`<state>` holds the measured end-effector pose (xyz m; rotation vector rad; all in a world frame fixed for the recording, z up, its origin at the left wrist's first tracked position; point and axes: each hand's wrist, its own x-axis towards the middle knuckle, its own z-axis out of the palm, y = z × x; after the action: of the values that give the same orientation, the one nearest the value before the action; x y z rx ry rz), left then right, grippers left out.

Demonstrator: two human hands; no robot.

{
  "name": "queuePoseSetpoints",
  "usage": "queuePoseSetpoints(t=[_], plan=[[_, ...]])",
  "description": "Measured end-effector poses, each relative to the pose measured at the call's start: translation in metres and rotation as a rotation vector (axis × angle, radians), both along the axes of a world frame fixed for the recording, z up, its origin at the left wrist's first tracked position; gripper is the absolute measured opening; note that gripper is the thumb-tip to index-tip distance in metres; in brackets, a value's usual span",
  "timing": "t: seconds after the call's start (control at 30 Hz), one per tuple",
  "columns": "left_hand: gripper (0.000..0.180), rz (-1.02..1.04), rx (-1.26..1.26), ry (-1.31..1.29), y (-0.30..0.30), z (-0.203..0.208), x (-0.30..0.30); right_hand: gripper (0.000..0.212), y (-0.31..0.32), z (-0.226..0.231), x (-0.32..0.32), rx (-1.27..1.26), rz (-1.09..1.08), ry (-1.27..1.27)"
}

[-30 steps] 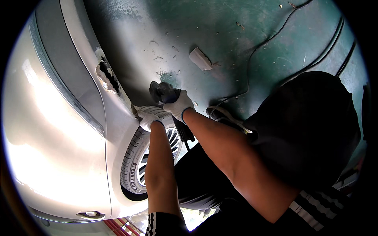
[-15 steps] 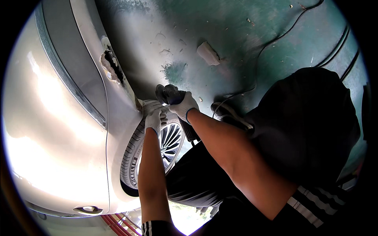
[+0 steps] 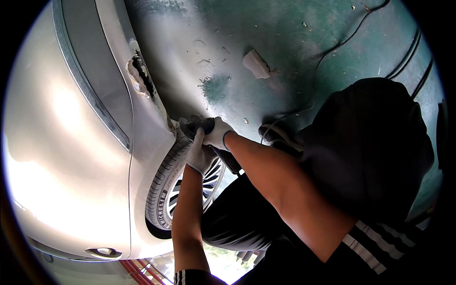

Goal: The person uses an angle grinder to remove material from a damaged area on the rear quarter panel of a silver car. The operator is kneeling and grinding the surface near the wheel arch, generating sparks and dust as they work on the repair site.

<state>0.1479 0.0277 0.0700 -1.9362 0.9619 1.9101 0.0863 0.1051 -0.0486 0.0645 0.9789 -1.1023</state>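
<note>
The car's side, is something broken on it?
Yes. The silver car has a ragged torn hole in its body panel above the wheel, with rough pale edges. The gloved left hand and right hand hold a dark power tool at the wheel arch just below it.

Hands crowded at wheel arch lip: left hand (image 3: 199, 154) and right hand (image 3: 219, 134) touching, both on a dark power tool (image 3: 223, 156). Tyre (image 3: 164, 183) and alloy wheel (image 3: 209, 183) block directly below them. Silver car body panel (image 3: 71, 142) walls off whole left. Person's black-trousered knee (image 3: 370, 142) fills right. Open green floor (image 3: 266, 33) far, only a rag scrap (image 3: 256, 64) and cables (image 3: 408, 52) there.
</note>
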Motion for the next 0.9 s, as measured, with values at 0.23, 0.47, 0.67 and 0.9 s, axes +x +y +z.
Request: queuePoseSetpoints(t=[0.23,0.47,0.67,0.9], plan=[[0.04,0.125,-0.104,0.021,-0.019,-0.02,0.029,0.101,-0.019,-0.001,0.016,-0.053,0.125,0.086],[0.035,0.143,-0.218,0.027,-0.026,-0.011,0.028,0.102,-0.03,0.007,0.015,-0.09,0.097,0.144],[0.035,0.071,-0.277,0.004,-0.029,-0.011,0.038,0.093,-0.027,0.017,0.016,-0.054,0.022,0.118],[0.036,0.144,-0.218,0.03,-0.032,-0.015,0.048,0.088,-0.028,0.017,0.026,-0.07,0.008,0.211]])
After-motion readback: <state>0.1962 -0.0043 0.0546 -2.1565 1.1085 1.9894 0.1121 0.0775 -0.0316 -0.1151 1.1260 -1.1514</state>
